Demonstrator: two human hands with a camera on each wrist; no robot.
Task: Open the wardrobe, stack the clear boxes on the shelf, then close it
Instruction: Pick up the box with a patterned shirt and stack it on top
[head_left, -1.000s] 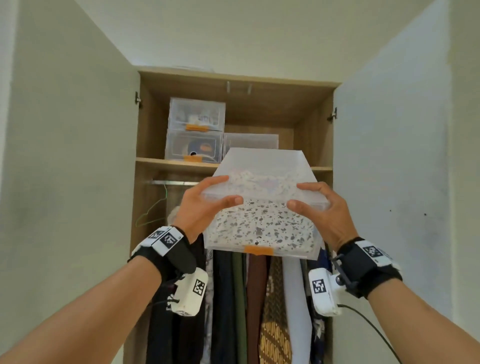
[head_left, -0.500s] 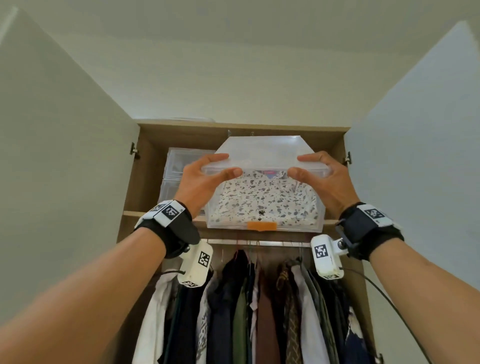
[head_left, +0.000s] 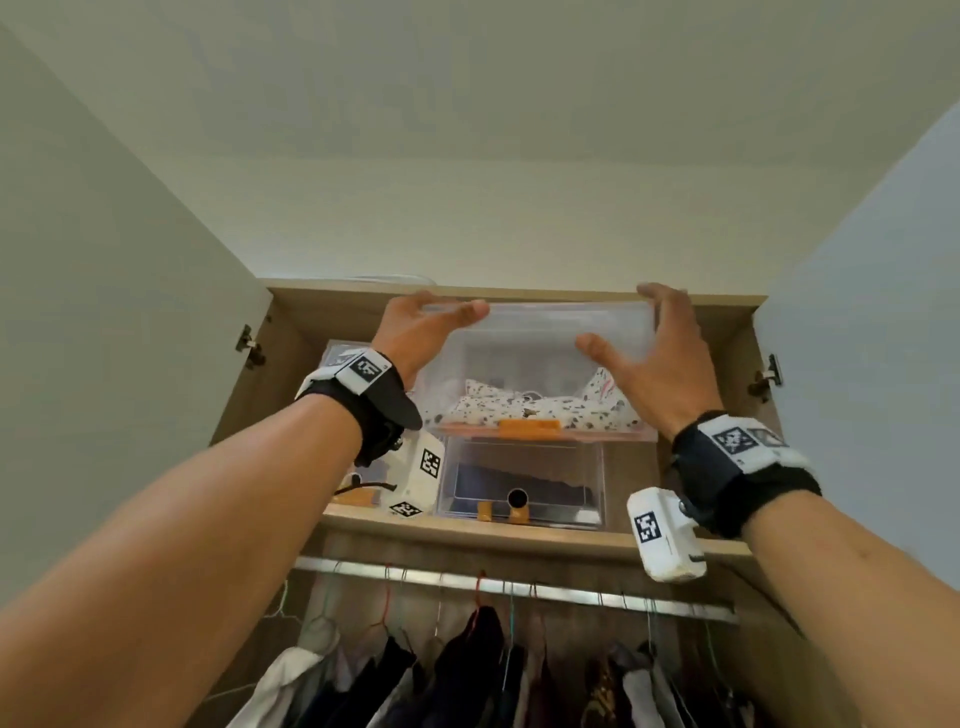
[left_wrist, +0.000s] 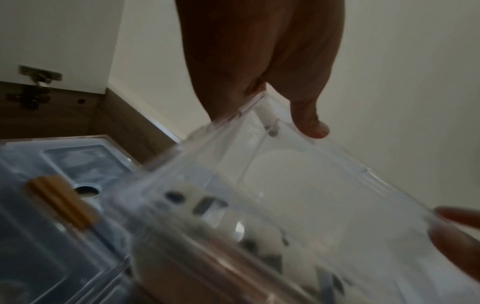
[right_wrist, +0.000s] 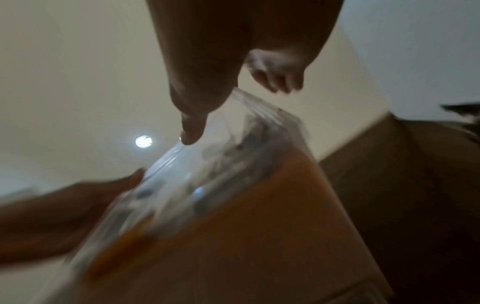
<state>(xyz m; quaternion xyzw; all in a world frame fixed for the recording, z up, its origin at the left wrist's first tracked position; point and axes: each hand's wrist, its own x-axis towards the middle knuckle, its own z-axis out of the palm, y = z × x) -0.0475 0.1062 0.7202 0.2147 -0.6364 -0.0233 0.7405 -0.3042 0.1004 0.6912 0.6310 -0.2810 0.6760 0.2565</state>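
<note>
A clear box (head_left: 540, 364) holding a spotted cloth, with an orange handle, sits atop a second clear box (head_left: 519, 483) on the wardrobe's top shelf (head_left: 467, 535). My left hand (head_left: 431, 317) grips its upper left corner, fingers over the top and thumb on the front. At the upper right corner my right hand (head_left: 631, 327) holds it with spread fingers, thumb against the front. The left wrist view has my left hand (left_wrist: 285, 102) on the box (left_wrist: 285, 195) edge. Though blurred, the right wrist view gives my right hand (right_wrist: 192, 127) on the box (right_wrist: 207, 174).
More clear boxes (head_left: 337, 358) stand stacked at the shelf's left, partly behind my left wrist. Both wardrobe doors (head_left: 130, 338) stand wide open. Clothes (head_left: 467, 665) hang from a metal rail (head_left: 519, 587) below the shelf. The wardrobe's top panel is close above the held box.
Both hands lifted the spotted-cloth box from chest height up to the shelf and onto the lower clear box. My view tilted upward.
</note>
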